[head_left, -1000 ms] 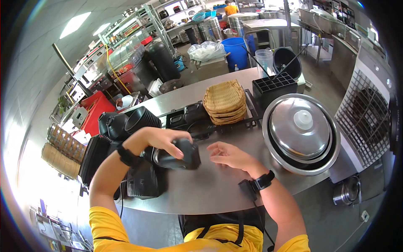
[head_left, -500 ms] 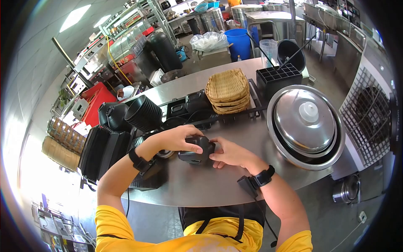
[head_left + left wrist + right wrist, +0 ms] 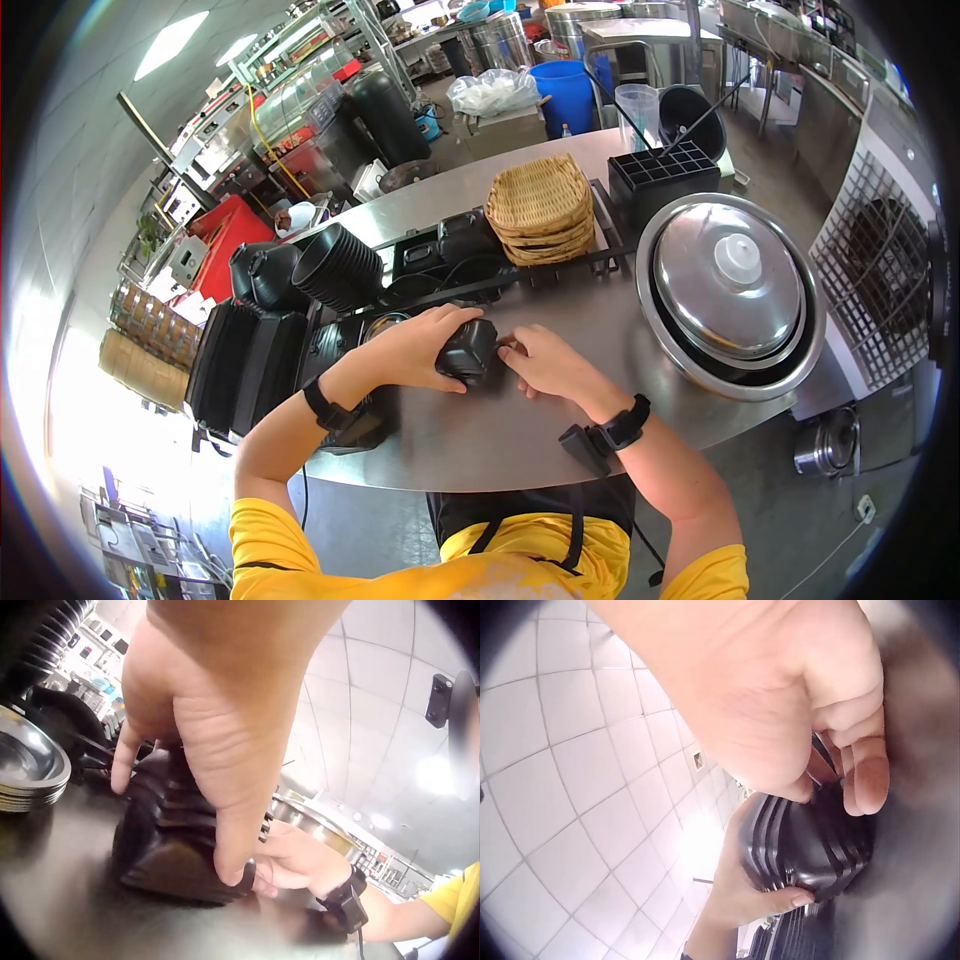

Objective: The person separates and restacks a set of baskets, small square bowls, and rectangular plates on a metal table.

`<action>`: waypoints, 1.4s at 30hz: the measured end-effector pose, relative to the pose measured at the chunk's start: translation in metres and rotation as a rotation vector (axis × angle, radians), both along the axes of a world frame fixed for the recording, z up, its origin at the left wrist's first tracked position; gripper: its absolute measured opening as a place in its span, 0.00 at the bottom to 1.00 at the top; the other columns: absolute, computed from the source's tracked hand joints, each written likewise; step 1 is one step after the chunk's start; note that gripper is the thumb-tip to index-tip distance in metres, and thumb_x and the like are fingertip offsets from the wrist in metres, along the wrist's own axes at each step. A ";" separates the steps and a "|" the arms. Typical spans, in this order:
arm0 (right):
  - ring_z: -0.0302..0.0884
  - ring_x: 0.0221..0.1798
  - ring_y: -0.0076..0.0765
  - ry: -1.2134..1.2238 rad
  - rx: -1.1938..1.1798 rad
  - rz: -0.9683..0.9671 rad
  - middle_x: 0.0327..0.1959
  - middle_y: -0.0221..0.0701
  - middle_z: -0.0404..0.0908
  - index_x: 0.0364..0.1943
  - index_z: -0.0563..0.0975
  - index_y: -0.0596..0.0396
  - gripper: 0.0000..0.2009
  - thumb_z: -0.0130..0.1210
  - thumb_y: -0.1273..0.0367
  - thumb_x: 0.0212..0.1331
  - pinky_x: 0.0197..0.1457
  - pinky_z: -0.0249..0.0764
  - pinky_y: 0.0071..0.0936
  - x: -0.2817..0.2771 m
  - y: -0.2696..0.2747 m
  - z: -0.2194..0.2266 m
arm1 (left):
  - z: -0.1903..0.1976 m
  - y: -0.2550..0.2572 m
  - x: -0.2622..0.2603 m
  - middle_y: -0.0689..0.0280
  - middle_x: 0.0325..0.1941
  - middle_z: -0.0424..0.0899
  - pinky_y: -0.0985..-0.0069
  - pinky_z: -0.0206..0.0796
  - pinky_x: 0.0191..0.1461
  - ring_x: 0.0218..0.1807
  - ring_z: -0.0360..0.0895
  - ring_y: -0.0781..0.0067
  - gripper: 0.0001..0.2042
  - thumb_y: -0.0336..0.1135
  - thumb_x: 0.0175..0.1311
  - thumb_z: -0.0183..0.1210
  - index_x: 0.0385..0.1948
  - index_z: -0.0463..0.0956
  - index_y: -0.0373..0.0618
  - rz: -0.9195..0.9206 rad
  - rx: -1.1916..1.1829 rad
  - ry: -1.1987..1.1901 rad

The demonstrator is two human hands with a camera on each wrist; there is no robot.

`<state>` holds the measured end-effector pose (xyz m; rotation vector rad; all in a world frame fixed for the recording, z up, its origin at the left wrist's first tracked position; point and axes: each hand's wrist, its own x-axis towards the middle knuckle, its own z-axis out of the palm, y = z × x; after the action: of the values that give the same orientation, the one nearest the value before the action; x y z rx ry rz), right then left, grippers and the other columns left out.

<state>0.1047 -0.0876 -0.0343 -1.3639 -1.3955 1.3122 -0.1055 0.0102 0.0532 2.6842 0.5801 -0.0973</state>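
In the head view, my left hand (image 3: 425, 350) grips a short stack of small black square bowls (image 3: 468, 352) from above, thumb on the near side and fingers on the far side. The stack lies sideways, low over the steel table (image 3: 470, 430). My right hand (image 3: 548, 362) is at its right end, with thumb and fingertips curled in. The right wrist view shows those fingers pinching the rim of the end bowl, mostly hidden behind the hand. Ridged, layered rims of the nested bowls (image 3: 172, 859) show in the left wrist view.
Left of the hands stand black containers (image 3: 340, 265) and a stack of small metal dishes (image 3: 30, 761). Woven baskets (image 3: 540, 205) are piled behind. At the right are a lidded steel basin (image 3: 730, 290) and a black divided holder (image 3: 665, 180).
My left hand has brought the black bowls right and down from the left side of the table. My right hand has closed its fingers at the stack's right end.
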 end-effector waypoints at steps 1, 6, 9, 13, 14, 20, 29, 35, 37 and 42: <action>0.76 0.15 0.28 0.018 -0.004 0.008 0.21 0.34 0.79 0.53 0.77 0.67 0.16 0.49 0.66 0.73 0.17 0.71 0.26 0.001 0.001 0.000 | 0.000 -0.003 0.000 0.52 0.62 0.73 0.60 0.65 0.67 0.64 0.71 0.47 0.47 0.48 0.43 0.77 0.67 0.63 0.43 0.005 0.064 0.009; 0.77 0.16 0.28 0.126 -0.056 -0.018 0.22 0.34 0.79 0.54 0.76 0.66 0.16 0.50 0.68 0.71 0.18 0.72 0.26 0.000 0.002 -0.010 | -0.008 -0.008 0.002 0.54 0.60 0.75 0.59 0.67 0.65 0.62 0.73 0.48 0.43 0.44 0.43 0.76 0.66 0.66 0.45 -0.155 0.283 -0.032; 0.78 0.18 0.28 0.107 0.000 0.023 0.26 0.34 0.78 0.56 0.75 0.67 0.16 0.52 0.71 0.69 0.19 0.73 0.26 0.000 0.002 -0.009 | -0.008 -0.004 0.004 0.54 0.60 0.75 0.58 0.67 0.65 0.62 0.73 0.48 0.43 0.44 0.44 0.76 0.66 0.66 0.45 -0.103 0.215 -0.025; 0.78 0.20 0.28 0.098 0.020 0.098 0.31 0.34 0.75 0.59 0.73 0.68 0.19 0.54 0.73 0.66 0.21 0.76 0.26 0.004 0.003 -0.003 | -0.002 -0.004 0.007 0.53 0.61 0.74 0.58 0.65 0.68 0.64 0.71 0.47 0.45 0.47 0.45 0.76 0.68 0.64 0.46 -0.078 0.158 0.021; 0.78 0.21 0.28 0.115 0.021 0.122 0.34 0.35 0.75 0.61 0.72 0.68 0.20 0.55 0.74 0.65 0.22 0.77 0.27 0.005 0.003 -0.003 | 0.003 -0.005 0.008 0.53 0.61 0.74 0.58 0.65 0.68 0.64 0.71 0.47 0.45 0.47 0.45 0.76 0.68 0.64 0.46 -0.081 0.163 0.021; 0.82 0.32 0.31 0.026 -0.037 0.108 0.53 0.44 0.68 0.68 0.65 0.63 0.28 0.56 0.74 0.63 0.32 0.82 0.26 0.008 -0.003 0.006 | 0.030 0.050 -0.002 0.54 0.55 0.79 0.63 0.64 0.67 0.61 0.74 0.55 0.25 0.45 0.65 0.65 0.59 0.74 0.40 0.133 -0.039 -0.119; 0.80 0.45 0.43 -0.116 0.351 0.178 0.72 0.50 0.48 0.77 0.53 0.25 0.45 0.64 0.68 0.56 0.55 0.80 0.36 0.007 -0.006 -0.005 | -0.004 0.163 -0.004 0.52 0.50 0.80 0.64 0.68 0.62 0.56 0.77 0.53 0.19 0.42 0.66 0.61 0.53 0.77 0.39 0.264 0.281 -0.007; 0.77 0.51 0.47 -0.177 0.326 0.245 0.73 0.50 0.49 0.76 0.57 0.26 0.42 0.67 0.61 0.57 0.62 0.76 0.38 0.008 -0.006 -0.001 | -0.018 0.189 0.010 0.50 0.59 0.79 0.63 0.66 0.67 0.61 0.75 0.48 0.26 0.44 0.60 0.65 0.59 0.75 0.41 0.296 0.311 0.382; 0.79 0.49 0.50 -0.146 0.354 0.238 0.71 0.53 0.53 0.75 0.59 0.26 0.41 0.67 0.61 0.56 0.62 0.76 0.39 0.007 -0.004 -0.006 | -0.017 0.192 0.013 0.49 0.60 0.78 0.63 0.66 0.68 0.62 0.74 0.49 0.27 0.44 0.58 0.67 0.58 0.75 0.41 0.283 0.298 0.389; 0.75 0.59 0.59 -0.116 0.320 0.260 0.70 0.55 0.56 0.75 0.58 0.27 0.40 0.65 0.63 0.58 0.67 0.72 0.42 0.007 -0.005 -0.003 | -0.026 0.203 0.005 0.51 0.45 0.81 0.64 0.69 0.59 0.52 0.78 0.51 0.29 0.45 0.52 0.72 0.54 0.77 0.38 0.280 0.299 0.359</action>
<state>0.1122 -0.0930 -0.0374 -1.0836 -1.8228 1.1204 -0.1008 0.2128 0.0274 2.8529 1.1563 -0.4533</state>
